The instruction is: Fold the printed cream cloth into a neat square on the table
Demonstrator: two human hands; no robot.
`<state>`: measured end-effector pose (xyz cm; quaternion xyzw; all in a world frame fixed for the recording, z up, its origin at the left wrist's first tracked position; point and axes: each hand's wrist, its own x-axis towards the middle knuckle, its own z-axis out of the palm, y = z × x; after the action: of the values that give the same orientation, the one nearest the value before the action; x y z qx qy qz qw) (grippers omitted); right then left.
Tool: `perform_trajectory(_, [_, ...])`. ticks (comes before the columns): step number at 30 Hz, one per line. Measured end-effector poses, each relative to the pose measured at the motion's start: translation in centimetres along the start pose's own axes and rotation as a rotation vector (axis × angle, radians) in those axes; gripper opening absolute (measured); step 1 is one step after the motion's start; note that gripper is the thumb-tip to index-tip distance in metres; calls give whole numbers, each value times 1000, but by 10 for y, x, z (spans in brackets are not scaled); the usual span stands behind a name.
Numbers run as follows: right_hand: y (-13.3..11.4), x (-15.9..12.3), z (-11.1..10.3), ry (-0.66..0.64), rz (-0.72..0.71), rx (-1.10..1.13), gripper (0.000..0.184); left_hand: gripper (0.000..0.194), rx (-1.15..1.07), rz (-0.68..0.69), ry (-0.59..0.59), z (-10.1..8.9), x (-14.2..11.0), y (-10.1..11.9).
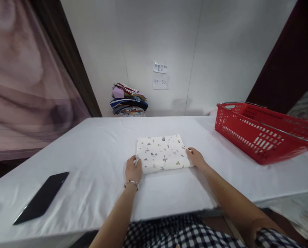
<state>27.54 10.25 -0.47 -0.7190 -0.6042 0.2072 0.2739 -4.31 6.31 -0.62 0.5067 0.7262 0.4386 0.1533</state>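
The folded cloth [164, 153] is lying flat on the white-covered table [97, 148], right in front of the person. It is white with little leaf and bug shapes. The left hand [133, 168] is holding its left side, with the fingers closing on the edge. The right hand [196, 157] is holding its right side, and those fingers are closing in a narrow pinch too. How hard they are squeezing, I cannot tell.

The red basket [239, 137] is sitting to the right of the folded cloth, a bit farther back. A flat black thing [42, 198] is lying to its left, nearer the person. A pile of folded clothes [129, 103] is showing behind it, a bit to the left — what is holding the pile up, I cannot tell.

If one hand is pulling harder, the layers could be sliding and the cloth going crooked. If both hands are pushing in, it could be bunching up in the middle. The bracelet [131, 183] is hanging close by — it could be catching a thread if that wrist is rubbing over the cloth.
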Motion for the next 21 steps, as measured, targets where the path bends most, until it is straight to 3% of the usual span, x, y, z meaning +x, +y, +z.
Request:
perform_trajectory(5, [-22,32,2,-101,59,-15,61,39,47,53,24,3,0,-5])
perform_trajectory(10, [-41,63,10,-116,113,39,72,39,75,48,-13,4,1,-7])
perform_trajectory(15, [-44,80,12,-154,182,170,86,38,92,40,-40,2,1,-6])
perform_trajectory(21, [-39,82,5,-266,262,393,96,40,130,35,-75,-1,5,-3])
